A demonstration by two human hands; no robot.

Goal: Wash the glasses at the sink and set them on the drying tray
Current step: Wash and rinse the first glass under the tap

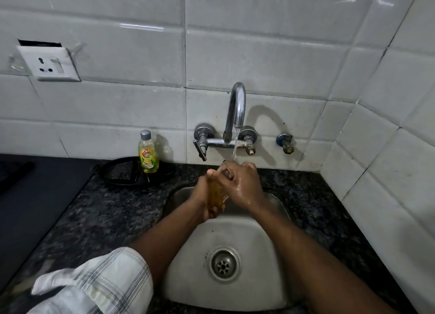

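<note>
An amber-tinted glass (215, 197) is tilted over the steel sink (266, 255), its mouth toward the wall. My left hand (204, 196) grips its lower body from the left. My right hand (240, 184) curls over its upper part and rim from the right, wet and shiny. Water runs from the chrome tap (236, 111) onto my right fingers and the glass rim. Most of the glass is hidden between my hands. No drying tray is clearly recognisable.
A yellow dish-soap bottle (148, 152) stands on the dark granite counter (106, 207) left of the tap, on a black wire object (122, 172). A dark cooktop (28, 196) lies far left. A wall socket (50, 64) sits on the white tiles.
</note>
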